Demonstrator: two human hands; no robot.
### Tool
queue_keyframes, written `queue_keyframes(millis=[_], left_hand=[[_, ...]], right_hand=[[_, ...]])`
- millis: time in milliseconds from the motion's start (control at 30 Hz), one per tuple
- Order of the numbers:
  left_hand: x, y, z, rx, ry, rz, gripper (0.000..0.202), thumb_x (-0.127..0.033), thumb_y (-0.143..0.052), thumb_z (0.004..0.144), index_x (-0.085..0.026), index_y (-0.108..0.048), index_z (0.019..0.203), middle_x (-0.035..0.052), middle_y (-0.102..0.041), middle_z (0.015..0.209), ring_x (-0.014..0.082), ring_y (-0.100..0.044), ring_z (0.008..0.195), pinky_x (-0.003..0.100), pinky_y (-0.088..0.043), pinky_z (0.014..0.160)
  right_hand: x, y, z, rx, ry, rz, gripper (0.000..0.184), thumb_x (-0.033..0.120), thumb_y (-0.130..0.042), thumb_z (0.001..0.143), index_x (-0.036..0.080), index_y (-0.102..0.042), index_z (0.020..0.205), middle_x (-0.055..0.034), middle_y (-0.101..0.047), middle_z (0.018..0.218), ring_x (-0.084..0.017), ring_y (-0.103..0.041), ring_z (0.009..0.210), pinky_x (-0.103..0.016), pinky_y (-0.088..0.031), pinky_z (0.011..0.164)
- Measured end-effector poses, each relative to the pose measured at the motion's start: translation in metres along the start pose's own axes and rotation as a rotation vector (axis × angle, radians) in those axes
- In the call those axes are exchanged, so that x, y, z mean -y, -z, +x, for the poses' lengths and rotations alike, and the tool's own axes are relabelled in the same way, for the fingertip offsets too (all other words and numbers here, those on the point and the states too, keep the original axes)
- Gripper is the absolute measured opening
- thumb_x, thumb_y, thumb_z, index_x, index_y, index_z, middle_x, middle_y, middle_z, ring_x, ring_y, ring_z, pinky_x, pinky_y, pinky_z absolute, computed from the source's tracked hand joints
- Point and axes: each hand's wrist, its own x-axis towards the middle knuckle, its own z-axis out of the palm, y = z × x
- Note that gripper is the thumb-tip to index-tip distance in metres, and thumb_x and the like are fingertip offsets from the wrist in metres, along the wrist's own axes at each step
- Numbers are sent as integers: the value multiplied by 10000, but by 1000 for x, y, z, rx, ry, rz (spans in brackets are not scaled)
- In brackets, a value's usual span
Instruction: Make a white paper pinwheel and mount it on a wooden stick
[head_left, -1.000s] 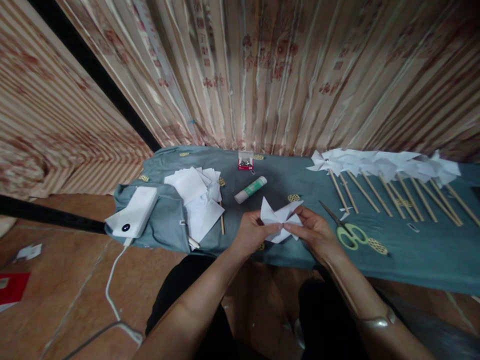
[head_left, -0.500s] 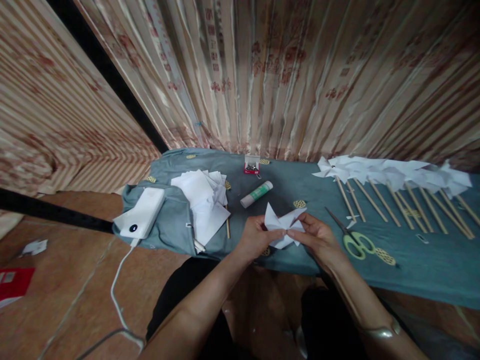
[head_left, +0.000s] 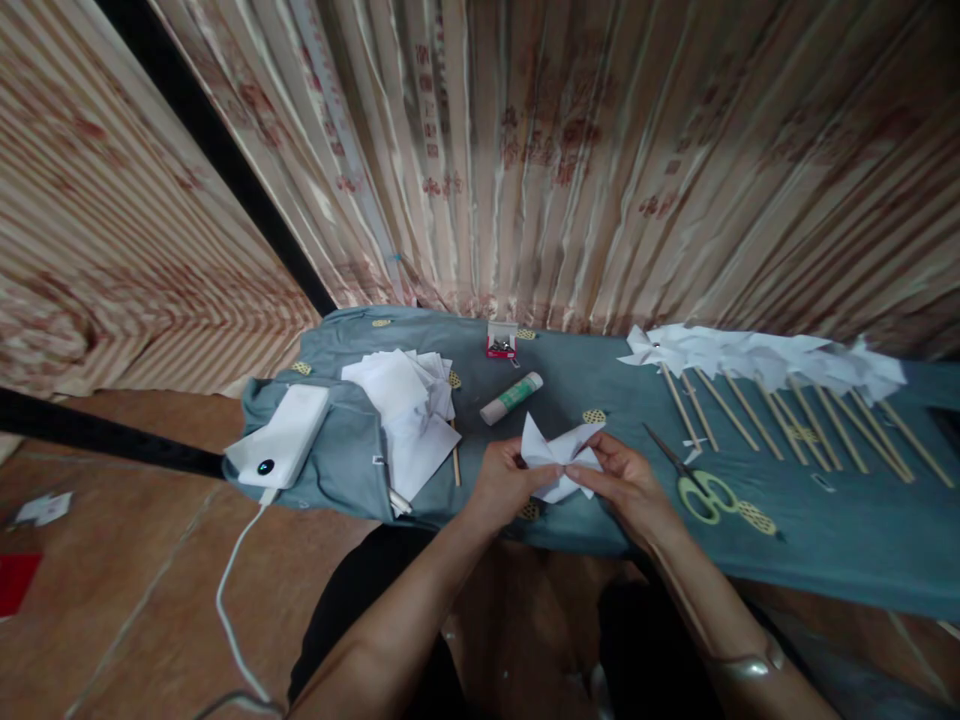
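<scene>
A: What do the hands hold?

B: A white paper pinwheel head [head_left: 561, 448], to the right of the glue stick [head_left: 511, 398] and nearer the person. The left hand [head_left: 499, 485] is nearly closed, pinching the paper between thumb and fingers; the right hand [head_left: 626, 490] grips the opposite side the same way.

A: Anything just changed?

B: Hardly. The view shifts slightly, but the grip matches that of half a second ago, thumb tips together at the paper's centre. I take that to mean the folded corners are being kept gathered, with the folding no further along. The thumbs cover the middle, so I cannot tell whether anything fastens it.

A: And round about?

B: Just beyond the glue stick stands an opened red box [head_left: 502, 346] with small metal pieces in it. To its left lies a pile of white paper [head_left: 397, 390]. To its right, nearer the person, are green-handled scissors [head_left: 687, 470]; well off to its right, white pinwheels [head_left: 750, 355] on wooden sticks [head_left: 727, 409] lie in a row.
</scene>
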Motion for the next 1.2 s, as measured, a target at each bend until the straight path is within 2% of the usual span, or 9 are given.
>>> queue_keyframes(millis=[133, 233, 300, 467, 600, 767, 1200], left_hand=[[-3, -1, -1, -29, 7, -40, 350, -319, -894, 400, -125, -724, 637, -3, -669, 574, 97, -527, 498, 232, -425, 543], [-6, 0, 0, -94, -4, -48, 346, -298, -895, 391, -123, -730, 640, 7, -683, 578, 104, -545, 499, 237, -438, 545], [-7, 2, 0, -134, -10, -57, 347, -299, -898, 388, -123, -726, 633, 20, -698, 598, 120, -573, 517, 247, -459, 558], [-11, 3, -2, -171, -13, -57, 377, -340, -903, 400, -123, -728, 653, 56, -730, 665, 170, -640, 585, 279, -505, 595], [-14, 1, -5, -152, 14, -86, 403, -351, -906, 377, -119, -732, 656, 53, -731, 666, 164, -637, 579, 282, -511, 612], [-19, -2, -7, -101, 58, -152, 389, -327, -908, 348, -120, -730, 626, 28, -715, 632, 120, -597, 535, 249, -485, 594], [-14, 0, -7, -51, 20, -92, 427, -377, -914, 385, -115, -730, 666, 28, -711, 645, 123, -595, 541, 256, -494, 588]], right_hand=[[3, 5, 2, -66, 75, 2, 306, 378, -861, 613, 227, -704, 827, -6, -735, 800, -137, -648, 701, -237, -508, 678], [5, 8, 4, -181, 117, 7, 311, 423, -863, 598, 242, -733, 816, -5, -729, 801, -134, -632, 712, -231, -498, 664], [7, 6, 4, -201, 119, 17, 309, 437, -867, 586, 243, -738, 790, -6, -726, 803, -133, -626, 709, -233, -495, 658], [11, -6, 1, -100, 56, -14, 329, 449, -866, 579, 216, -735, 771, -2, -715, 715, -122, -604, 619, -235, -473, 616], [11, -11, 1, -32, -5, -58, 366, 444, -882, 538, 197, -741, 769, -6, -722, 675, -138, -626, 631, -250, -480, 653], [10, -13, 2, -37, -16, -99, 352, 401, -897, 502, 196, -750, 747, -3, -736, 719, -138, -622, 634, -260, -483, 664], [10, -10, -3, -38, -11, -147, 333, 405, -880, 534, 185, -758, 752, -3, -722, 692, -132, -596, 602, -254, -471, 616]])
